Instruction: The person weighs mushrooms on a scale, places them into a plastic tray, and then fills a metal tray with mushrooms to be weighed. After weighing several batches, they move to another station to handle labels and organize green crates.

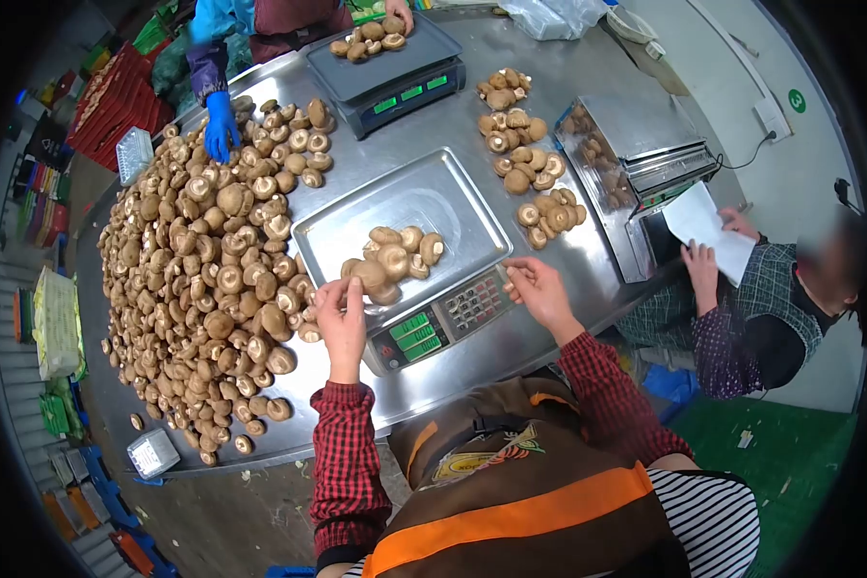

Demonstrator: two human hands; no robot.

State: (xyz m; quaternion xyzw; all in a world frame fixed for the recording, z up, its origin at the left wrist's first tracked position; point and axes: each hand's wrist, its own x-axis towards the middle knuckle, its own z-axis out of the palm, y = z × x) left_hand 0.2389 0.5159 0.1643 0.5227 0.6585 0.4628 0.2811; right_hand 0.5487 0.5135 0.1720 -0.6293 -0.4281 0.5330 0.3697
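Observation:
My left hand is at the near left corner of a metal weighing tray, its thumb and fingers slightly apart beside the nearest mushrooms. My right hand is by the tray's near right corner, fingers loosely bent with a gap to the thumb. I see nothing held in either hand. Several brown shiitake mushrooms lie together in the near part of the tray. Beneath it, the digital scale shows lit green displays and a keypad.
A large shiitake heap spreads on the left of the metal table. Small mushroom piles line the right, beside a metal machine. Across, a blue-gloved hand reaches by another scale. A person at right holds paper.

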